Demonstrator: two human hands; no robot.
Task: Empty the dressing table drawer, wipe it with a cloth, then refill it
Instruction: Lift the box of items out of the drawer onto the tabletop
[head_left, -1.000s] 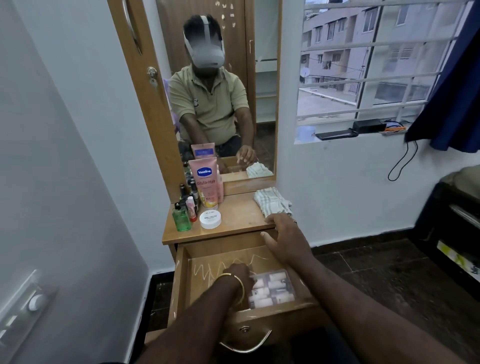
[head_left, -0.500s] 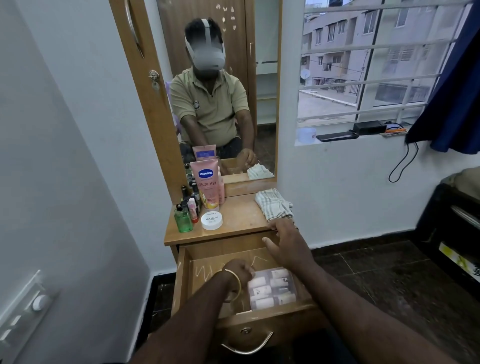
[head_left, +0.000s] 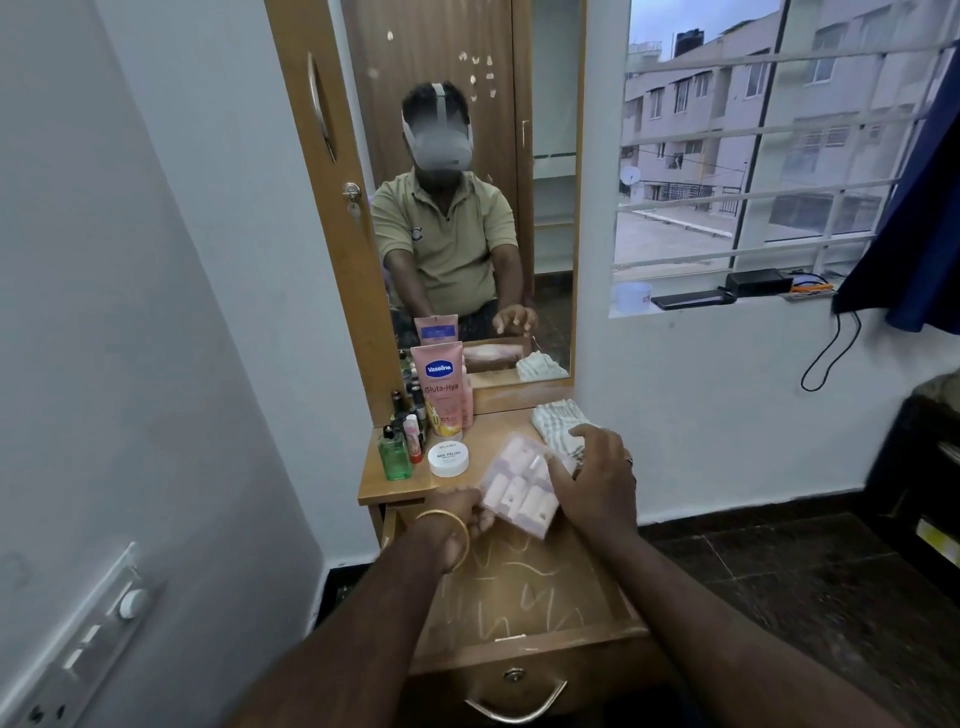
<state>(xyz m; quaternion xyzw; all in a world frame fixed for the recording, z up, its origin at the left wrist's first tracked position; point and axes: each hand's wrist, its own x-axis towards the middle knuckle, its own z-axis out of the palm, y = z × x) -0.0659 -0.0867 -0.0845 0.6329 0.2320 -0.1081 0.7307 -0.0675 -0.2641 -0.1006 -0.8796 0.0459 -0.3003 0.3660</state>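
Note:
The wooden drawer of the dressing table stands pulled out, its floor bare with pale chalky scribbles. Above its back edge I hold a clear plastic box of small pink and white bottles, tilted. My left hand, with a gold bangle at the wrist, grips the box's lower left corner. My right hand holds its right side. A folded striped cloth lies on the table top behind my right hand.
At the table top's left end stand a pink Vaseline tube, a green bottle, small bottles and a white round tub. The mirror rises behind. The wall is on the left, dark floor on the right.
The plastic box was lying in the drawer with my left hand on it. Both hands have lifted it out and up to table-top height; my right hand left the table edge.

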